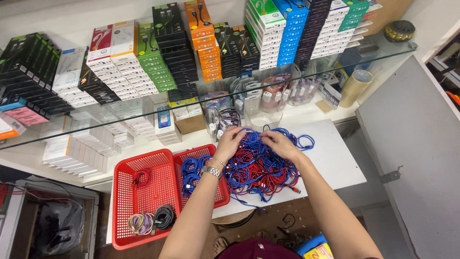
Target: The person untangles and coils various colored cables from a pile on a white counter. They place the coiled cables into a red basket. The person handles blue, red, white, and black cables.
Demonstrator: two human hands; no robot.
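A single blue cable [258, 136] is being pinched between the left hand [230, 140] and the right hand [280, 144], both closed on it at the far edge of the tangled heap of blue and red cables [261, 168] on the white table [335, 163]. The untangling step appears to be in hand. Next, the strand would likely need to be teased free and coiled, with the smaller red basket [213, 151] of blue coils just left and the larger red basket [124, 211] beyond it.
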